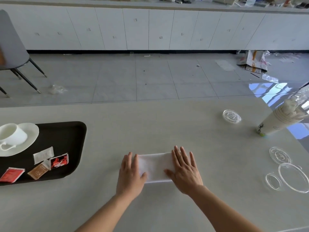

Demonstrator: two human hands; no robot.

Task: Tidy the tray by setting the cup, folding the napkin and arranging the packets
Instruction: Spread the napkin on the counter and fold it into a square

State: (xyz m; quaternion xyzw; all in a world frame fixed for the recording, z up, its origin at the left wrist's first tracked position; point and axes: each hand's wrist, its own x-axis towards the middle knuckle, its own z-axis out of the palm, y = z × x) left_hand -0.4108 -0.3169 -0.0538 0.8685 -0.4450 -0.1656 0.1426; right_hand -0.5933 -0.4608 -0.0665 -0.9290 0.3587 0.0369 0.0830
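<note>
Both flat hands on napkin (155, 166)

Legible text: none | red-and-black packet (59, 161) on the tray (73, 131): white brush-style mark, unreadable | red packet (10, 174): pale print, too blurred to read | brown packet (38, 171): pale dots and lines, unreadable | white packet (43, 154): faint grey print, unreadable | paper cup stack (275, 122): faint marks, unreadable
</note>
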